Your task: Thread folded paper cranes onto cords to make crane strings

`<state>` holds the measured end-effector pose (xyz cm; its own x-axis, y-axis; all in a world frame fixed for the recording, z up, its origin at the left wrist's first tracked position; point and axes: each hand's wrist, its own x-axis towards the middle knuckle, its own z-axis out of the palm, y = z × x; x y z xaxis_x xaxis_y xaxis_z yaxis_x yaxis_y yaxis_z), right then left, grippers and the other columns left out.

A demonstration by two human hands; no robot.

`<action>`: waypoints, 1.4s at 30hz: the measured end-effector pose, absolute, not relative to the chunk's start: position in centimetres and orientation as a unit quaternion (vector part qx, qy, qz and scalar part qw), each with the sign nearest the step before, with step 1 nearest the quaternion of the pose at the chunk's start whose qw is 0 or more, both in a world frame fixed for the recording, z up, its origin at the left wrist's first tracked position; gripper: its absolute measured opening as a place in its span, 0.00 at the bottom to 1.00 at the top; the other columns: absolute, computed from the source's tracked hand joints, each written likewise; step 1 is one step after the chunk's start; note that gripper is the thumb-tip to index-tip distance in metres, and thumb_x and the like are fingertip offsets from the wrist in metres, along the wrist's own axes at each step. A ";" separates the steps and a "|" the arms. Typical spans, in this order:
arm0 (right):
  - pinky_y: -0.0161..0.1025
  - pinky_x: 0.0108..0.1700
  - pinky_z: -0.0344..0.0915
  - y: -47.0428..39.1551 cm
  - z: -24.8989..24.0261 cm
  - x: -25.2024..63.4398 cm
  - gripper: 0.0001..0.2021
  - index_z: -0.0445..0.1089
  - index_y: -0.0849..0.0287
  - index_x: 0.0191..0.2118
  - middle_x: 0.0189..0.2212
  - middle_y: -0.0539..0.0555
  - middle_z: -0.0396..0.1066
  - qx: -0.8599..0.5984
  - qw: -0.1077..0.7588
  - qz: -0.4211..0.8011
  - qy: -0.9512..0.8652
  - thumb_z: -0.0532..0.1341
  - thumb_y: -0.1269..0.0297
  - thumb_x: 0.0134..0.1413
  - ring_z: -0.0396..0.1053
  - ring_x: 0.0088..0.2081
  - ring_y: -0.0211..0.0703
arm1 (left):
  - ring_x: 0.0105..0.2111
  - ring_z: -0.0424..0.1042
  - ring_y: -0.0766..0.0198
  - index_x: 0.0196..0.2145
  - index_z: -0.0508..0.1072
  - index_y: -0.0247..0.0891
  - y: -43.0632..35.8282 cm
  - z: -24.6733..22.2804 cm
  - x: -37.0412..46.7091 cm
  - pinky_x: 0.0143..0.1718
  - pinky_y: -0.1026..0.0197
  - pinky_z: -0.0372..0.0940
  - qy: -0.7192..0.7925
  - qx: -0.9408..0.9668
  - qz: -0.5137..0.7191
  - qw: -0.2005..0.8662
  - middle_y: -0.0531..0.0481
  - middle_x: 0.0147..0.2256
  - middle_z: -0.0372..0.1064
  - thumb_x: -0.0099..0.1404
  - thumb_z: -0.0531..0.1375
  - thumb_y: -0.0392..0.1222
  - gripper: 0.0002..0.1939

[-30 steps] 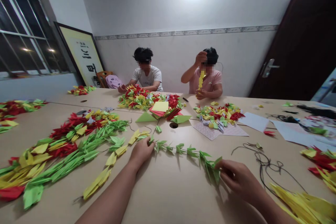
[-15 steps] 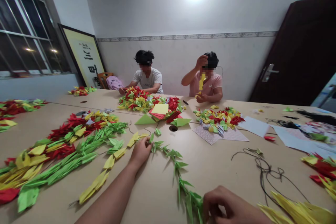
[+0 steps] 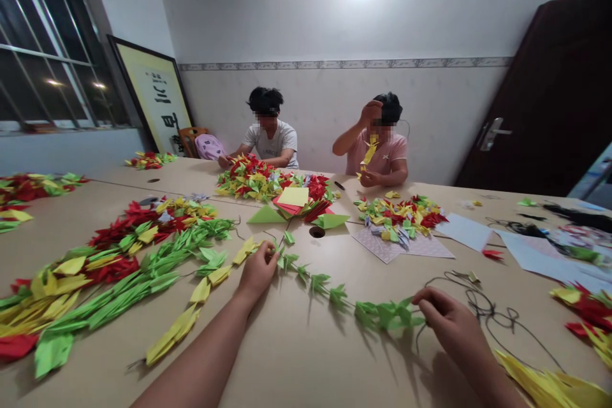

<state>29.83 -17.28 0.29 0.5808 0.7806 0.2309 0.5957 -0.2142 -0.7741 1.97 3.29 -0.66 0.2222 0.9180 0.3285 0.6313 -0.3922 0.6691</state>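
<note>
A garland of green folded-paper pieces [image 3: 337, 294] stretches across the table between my hands, the pieces spaced along a thin dark string. My left hand [image 3: 258, 273] pinches its far end, fingers closed. At the near right end, my right hand [image 3: 453, 325] is closed on the garland beside the last bunched pieces. A strand of yellow folded paper [image 3: 199, 292] lies just left of my left hand, running toward me. One loose green piece [image 3: 289, 238] sits beyond my left fingertips.
Green strands [image 3: 138, 284] and a red and yellow heap [image 3: 138, 223] lie to the left. Black cord [image 3: 492, 309] coils beyond my right hand. Mixed folded-paper piles [image 3: 401, 211] stand farther back. Two people sit across the table; one holds up a yellow strand [image 3: 370, 153].
My right hand has moved away from me and to the right, bringing the garland's near end with it. The garland now runs straighter. My left hand has stayed nearly in place.
</note>
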 end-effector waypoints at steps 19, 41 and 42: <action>0.34 0.23 0.59 -16.4 -1.7 32.7 0.18 0.64 0.61 0.36 0.24 0.51 0.64 -0.741 0.592 0.105 -0.300 0.56 0.54 0.41 0.59 0.20 0.35 | 0.29 0.67 0.65 0.31 0.70 0.35 3.5 -0.9 2.0 0.32 0.65 0.59 0.489 0.794 0.295 0.207 0.50 0.28 0.69 0.52 0.55 0.34 0.07; 0.34 0.23 0.58 -16.5 -1.6 32.5 0.17 0.65 0.63 0.36 0.20 0.50 0.63 -0.745 0.574 0.090 -0.328 0.55 0.55 0.42 0.60 0.20 0.36 | 0.29 0.68 0.63 0.27 0.70 0.37 3.5 -0.3 1.6 0.32 0.64 0.59 0.490 0.806 0.269 0.192 0.51 0.27 0.70 0.53 0.55 0.37 0.05; 0.34 0.23 0.58 -16.5 -1.6 32.5 0.17 0.65 0.63 0.36 0.21 0.51 0.64 -0.744 0.576 0.091 -0.327 0.55 0.55 0.42 0.60 0.20 0.36 | 0.29 0.67 0.63 0.27 0.69 0.37 3.5 -0.3 1.6 0.31 0.64 0.59 0.490 0.808 0.269 0.187 0.51 0.27 0.69 0.54 0.55 0.37 0.04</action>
<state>32.46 -16.48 -1.62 0.7701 0.5903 0.2418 0.3816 -0.1225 -0.9162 1.60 3.48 -0.27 0.3742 0.8925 0.2518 0.6916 -0.4495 0.5654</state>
